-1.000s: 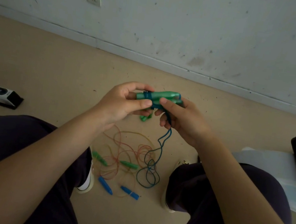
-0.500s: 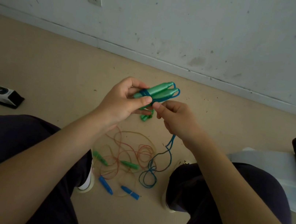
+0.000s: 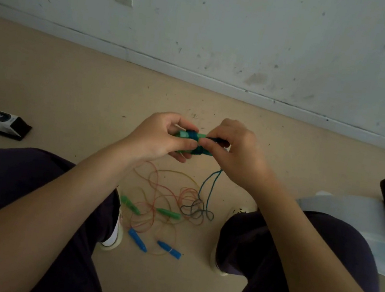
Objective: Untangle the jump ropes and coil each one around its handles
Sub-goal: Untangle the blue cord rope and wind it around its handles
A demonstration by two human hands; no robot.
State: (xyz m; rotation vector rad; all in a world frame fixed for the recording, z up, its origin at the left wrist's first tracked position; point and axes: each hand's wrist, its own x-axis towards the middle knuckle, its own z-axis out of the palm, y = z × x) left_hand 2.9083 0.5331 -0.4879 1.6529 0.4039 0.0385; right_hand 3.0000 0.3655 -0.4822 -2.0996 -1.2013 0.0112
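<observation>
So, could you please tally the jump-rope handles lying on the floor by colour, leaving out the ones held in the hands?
Green handles on the floor: 2, one and another.
Blue handles on the floor: 2, one and another.
Total: 4 handles lying on the floor.

Dim, flat indoor light, soft shadows, wide-angle bending at edges, slight blur
</observation>
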